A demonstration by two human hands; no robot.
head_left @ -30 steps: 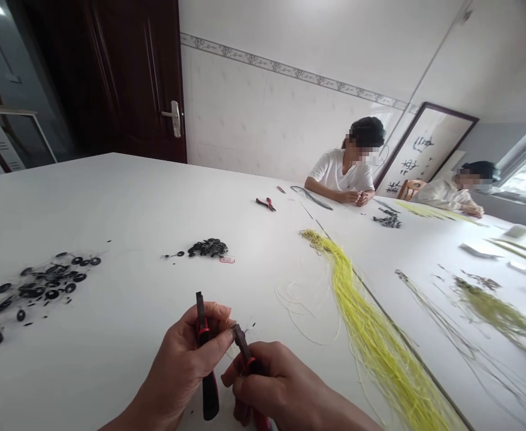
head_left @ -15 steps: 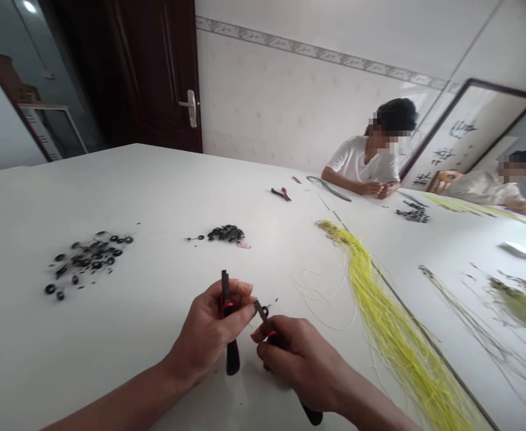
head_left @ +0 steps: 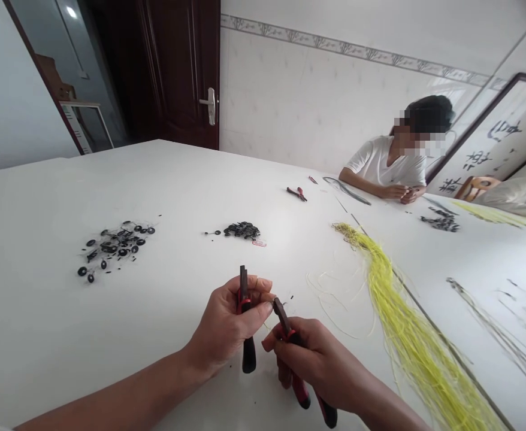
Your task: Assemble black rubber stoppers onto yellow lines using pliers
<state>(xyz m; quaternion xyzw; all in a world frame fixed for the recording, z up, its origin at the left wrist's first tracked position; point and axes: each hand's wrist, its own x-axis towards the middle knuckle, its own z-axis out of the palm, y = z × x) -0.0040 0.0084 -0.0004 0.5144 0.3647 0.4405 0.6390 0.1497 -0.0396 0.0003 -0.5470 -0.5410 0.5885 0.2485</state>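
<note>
My left hand [head_left: 229, 323] is closed around a pair of pliers [head_left: 248, 353] with black and red handles, its jaws pointing away from me. Thumb and fingertip of that hand also pinch something small, mostly hidden. My right hand [head_left: 319, 359] grips a second pair of pliers [head_left: 301, 389]; its handles are spread. The jaw tips of the right pliers meet the pinch point at my left fingertips. A bundle of yellow cords [head_left: 393, 305] lies to the right of my hands.
Small black ring-shaped parts [head_left: 114, 245] are scattered at left, with a denser black pile [head_left: 242, 230] ahead. A third pair of pliers [head_left: 298, 193] lies farther off. Across the white table [head_left: 177, 191] sits a co-worker [head_left: 382, 161]. Thin dull cords [head_left: 492, 323] lie at far right.
The view has turned left, so everything sits farther right in the picture. The handles of my right pliers now show spread apart. Both hands stay close together.
</note>
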